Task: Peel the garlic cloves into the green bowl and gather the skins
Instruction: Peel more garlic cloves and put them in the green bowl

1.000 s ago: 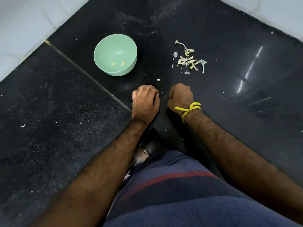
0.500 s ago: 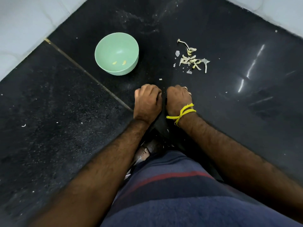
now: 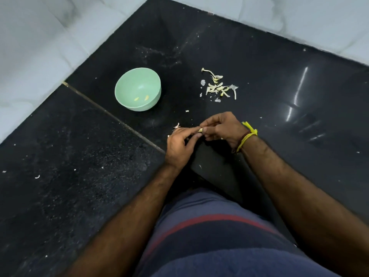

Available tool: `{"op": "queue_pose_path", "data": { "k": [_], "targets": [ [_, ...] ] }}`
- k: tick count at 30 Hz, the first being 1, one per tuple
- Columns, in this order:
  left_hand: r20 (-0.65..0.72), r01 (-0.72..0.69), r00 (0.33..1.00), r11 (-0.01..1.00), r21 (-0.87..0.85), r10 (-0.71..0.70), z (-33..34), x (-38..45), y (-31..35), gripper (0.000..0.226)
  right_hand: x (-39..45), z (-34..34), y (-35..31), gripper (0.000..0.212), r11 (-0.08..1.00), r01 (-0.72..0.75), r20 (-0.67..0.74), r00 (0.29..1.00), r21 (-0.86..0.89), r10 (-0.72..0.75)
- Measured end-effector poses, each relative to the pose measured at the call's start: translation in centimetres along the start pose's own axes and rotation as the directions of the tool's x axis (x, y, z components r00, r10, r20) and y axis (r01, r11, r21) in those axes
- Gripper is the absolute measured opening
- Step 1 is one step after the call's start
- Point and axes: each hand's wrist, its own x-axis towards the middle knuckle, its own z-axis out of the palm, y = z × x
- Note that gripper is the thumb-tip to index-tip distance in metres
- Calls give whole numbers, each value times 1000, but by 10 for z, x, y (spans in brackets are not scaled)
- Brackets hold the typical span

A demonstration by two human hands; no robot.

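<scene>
A small pale garlic clove [image 3: 200, 130] sits pinched between the fingertips of both hands above the black counter. My left hand [image 3: 180, 145] holds it from the left, and my right hand [image 3: 221, 128], with a yellow thread at the wrist, holds it from the right. The green bowl [image 3: 137, 89] stands upright behind and to the left of the hands, with two peeled cloves [image 3: 141, 98] inside. A loose heap of garlic skins and cloves [image 3: 218, 86] lies behind the hands, to the right of the bowl. One skin scrap [image 3: 176, 126] lies just beyond my left fingers.
The black stone counter [image 3: 79, 166] has a seam running diagonally past the bowl. White tiled walls [image 3: 40, 47] border it at the left and back. Small skin flecks [image 3: 37, 176] dot the left slab. My blue striped shirt fills the bottom of the view.
Both hands were fists pressed together on the counter. They have lifted and turned, and their fingertips now pinch a clove between them. The view has shifted so the bowl sits further left.
</scene>
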Motion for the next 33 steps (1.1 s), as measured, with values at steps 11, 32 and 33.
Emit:
{"op": "queue_pose_path", "data": {
  "k": [11,32,33],
  "targets": [
    [88,192,980,968,-162,-180,-11,3,13,7,-6,0,13,5,982,166,95,980,90,-174],
    [120,450,889,794,-409,-442,-7,-8,30,15,-10,16,20,7,885,-15,201,976,465,-89],
    [93,439,894,818,-371,-437,-8,-7,27,14,-9,17,19,8,881,-17,196,977,473,-87]
  ]
}}
